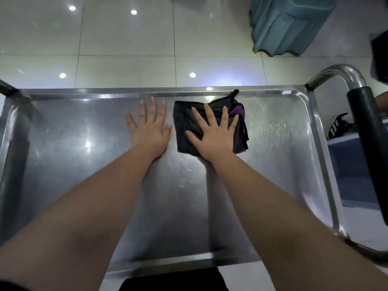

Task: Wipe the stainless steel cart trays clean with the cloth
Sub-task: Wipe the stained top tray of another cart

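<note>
The stainless steel top tray (pixel 73 164) of the cart fills the middle of the view. A folded dark cloth (pixel 184 122) with a purple edge lies on it near the far rim. My right hand (pixel 212 133) presses flat on the cloth with its fingers spread. Just left of the cloth, my left hand (pixel 149 127) lies flat on the bare steel, fingers straight and pointing at the far rim. Streaks show on the tray to the right of the cloth.
The cart's curved steel handle (pixel 338 74) with a black grip (pixel 369 143) rises at the right end. A blue bin (pixel 352 169) stands on the floor beyond it. A teal draped cloth (pixel 287 24) hangs at the top right over the glossy tiled floor (pixel 126 38).
</note>
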